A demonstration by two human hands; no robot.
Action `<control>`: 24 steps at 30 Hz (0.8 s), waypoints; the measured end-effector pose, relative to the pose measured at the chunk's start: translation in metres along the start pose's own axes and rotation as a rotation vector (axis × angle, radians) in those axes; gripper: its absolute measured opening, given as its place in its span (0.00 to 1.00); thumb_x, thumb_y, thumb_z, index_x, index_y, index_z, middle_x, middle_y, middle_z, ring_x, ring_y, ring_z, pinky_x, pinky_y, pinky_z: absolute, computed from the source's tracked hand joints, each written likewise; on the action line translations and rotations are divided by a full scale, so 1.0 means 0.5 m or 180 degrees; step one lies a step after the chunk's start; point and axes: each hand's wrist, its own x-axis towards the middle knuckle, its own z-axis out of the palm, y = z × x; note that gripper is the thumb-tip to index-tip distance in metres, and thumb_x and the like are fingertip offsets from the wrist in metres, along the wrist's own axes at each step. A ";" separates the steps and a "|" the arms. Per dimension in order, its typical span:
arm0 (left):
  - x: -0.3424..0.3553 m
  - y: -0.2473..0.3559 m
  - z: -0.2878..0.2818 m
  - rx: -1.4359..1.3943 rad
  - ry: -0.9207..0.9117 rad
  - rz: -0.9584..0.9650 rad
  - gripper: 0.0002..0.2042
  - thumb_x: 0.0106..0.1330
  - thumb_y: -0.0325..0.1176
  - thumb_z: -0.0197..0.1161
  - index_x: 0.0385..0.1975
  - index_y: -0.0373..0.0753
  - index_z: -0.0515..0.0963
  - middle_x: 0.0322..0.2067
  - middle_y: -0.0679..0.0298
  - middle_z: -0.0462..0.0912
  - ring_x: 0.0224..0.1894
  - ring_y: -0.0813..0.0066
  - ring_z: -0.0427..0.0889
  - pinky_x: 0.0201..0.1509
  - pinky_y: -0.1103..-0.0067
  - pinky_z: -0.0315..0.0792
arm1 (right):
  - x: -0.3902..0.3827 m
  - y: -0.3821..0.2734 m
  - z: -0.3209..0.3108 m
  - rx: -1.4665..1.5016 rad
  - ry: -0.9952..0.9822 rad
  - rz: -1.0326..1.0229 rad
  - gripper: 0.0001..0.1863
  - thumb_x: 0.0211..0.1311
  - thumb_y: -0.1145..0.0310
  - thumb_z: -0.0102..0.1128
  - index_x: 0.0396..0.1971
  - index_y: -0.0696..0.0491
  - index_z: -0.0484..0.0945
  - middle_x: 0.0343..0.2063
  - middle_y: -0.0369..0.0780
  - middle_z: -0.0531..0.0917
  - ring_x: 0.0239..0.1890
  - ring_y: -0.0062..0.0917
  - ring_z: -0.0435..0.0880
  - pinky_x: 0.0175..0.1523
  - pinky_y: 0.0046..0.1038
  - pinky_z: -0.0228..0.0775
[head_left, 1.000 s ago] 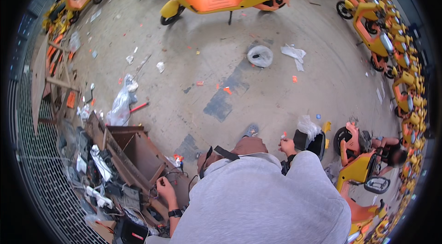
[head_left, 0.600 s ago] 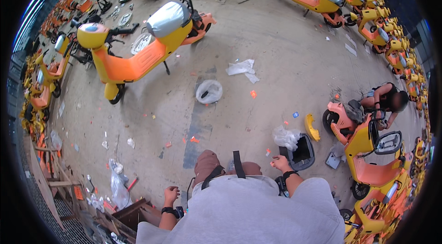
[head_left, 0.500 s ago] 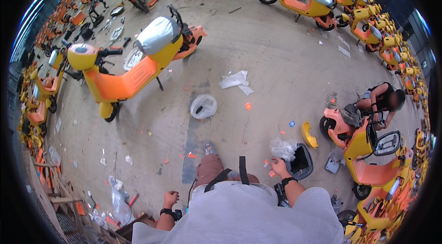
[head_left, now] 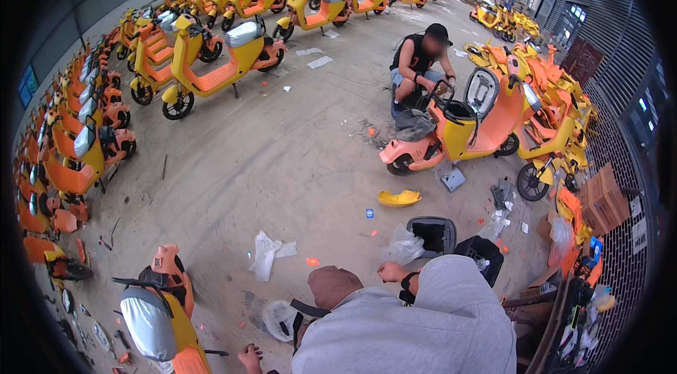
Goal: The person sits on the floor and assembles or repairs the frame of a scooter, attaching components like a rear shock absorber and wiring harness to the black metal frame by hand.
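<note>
My right hand (head_left: 390, 272) hangs beside my bent knee with its fingers curled in and nothing visible in them. It is closest to a crumpled clear plastic bag (head_left: 404, 245) and an open black bin (head_left: 438, 236). My left hand (head_left: 250, 358) is low at the picture's bottom edge, its fingers loosely apart and holding nothing. To its left stands a yellow and orange scooter (head_left: 185, 328) with a silver-covered seat. A white plastic bag (head_left: 281, 319) with a dark item inside lies on the floor between that hand and my knee.
A person (head_left: 423, 63) crouches behind a yellow and orange scooter (head_left: 457, 140) with its seat raised. A yellow shell part (head_left: 400, 198) and white plastic sheeting (head_left: 266, 255) lie on the floor. Scooter parts are heaped at right, near a cardboard box (head_left: 603, 197). Rows of scooters stand farther off.
My view has swung to the right, so the crouching person and raised-seat scooter now sit nearer the middle. The silver-seated scooter has shifted to the lower left. My right hand's fingers look more curled.
</note>
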 end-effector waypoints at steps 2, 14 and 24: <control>0.069 0.108 -0.038 -0.0014 0.0333 0.0294 0.12 0.64 0.28 0.52 0.38 0.28 0.80 0.24 0.57 0.82 0.21 0.72 0.82 0.18 0.76 0.74 | 0.066 -0.090 0.012 -0.0202 -0.0220 -0.0039 0.19 0.56 0.60 0.55 0.44 0.52 0.84 0.27 0.40 0.86 0.23 0.27 0.84 0.29 0.32 0.77; 0.309 0.325 -0.094 0.0348 0.0623 -0.1262 0.16 0.59 0.30 0.56 0.44 0.30 0.80 0.27 0.56 0.85 0.25 0.69 0.84 0.28 0.75 0.79 | 0.612 -0.935 -0.221 -0.0526 0.0667 -0.1500 0.15 0.60 0.62 0.54 0.39 0.53 0.84 0.26 0.49 0.84 0.33 0.38 0.86 0.40 0.35 0.76; 0.682 0.560 -0.138 -0.0227 0.1290 -0.0796 0.13 0.59 0.29 0.56 0.40 0.32 0.82 0.29 0.52 0.86 0.30 0.63 0.86 0.35 0.70 0.80 | 0.277 -2.223 -0.548 0.0633 0.1834 -0.6295 0.18 0.67 0.80 0.47 0.56 0.65 0.73 0.29 0.35 0.75 0.28 0.14 0.68 0.33 0.15 0.61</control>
